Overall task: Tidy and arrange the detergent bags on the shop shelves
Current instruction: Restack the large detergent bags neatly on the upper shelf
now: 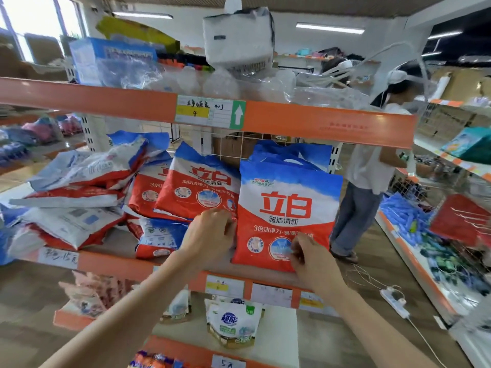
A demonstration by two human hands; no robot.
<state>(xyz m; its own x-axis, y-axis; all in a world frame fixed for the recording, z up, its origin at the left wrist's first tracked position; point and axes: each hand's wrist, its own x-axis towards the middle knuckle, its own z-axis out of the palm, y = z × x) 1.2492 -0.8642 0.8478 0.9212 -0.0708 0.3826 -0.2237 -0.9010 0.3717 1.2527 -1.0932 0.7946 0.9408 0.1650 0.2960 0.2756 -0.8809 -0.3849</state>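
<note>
orange-edged shelf [127, 264], left hand [212, 232] and right hand [308, 254] each pinching an upright detergent bag [288, 205] — shop aisle, wooden floor [372, 261]

My left hand [212, 232] covers the left lower edge of the upright detergent bag [288, 211]; my fingertips there are out of sight, so my grip on it can't be judged. My right hand [309, 254] hides the bag's lower right corner. A second bag [292, 152] behind it shows only its blue top. The leaning bag [198, 187] is partly covered. The heap of flat bags [71, 192] runs off the left edge, print blurred. Shelf label [210, 112] handwriting unreadable. Another person [372, 166] is half hidden by the shelf rail [332, 123].
</note>
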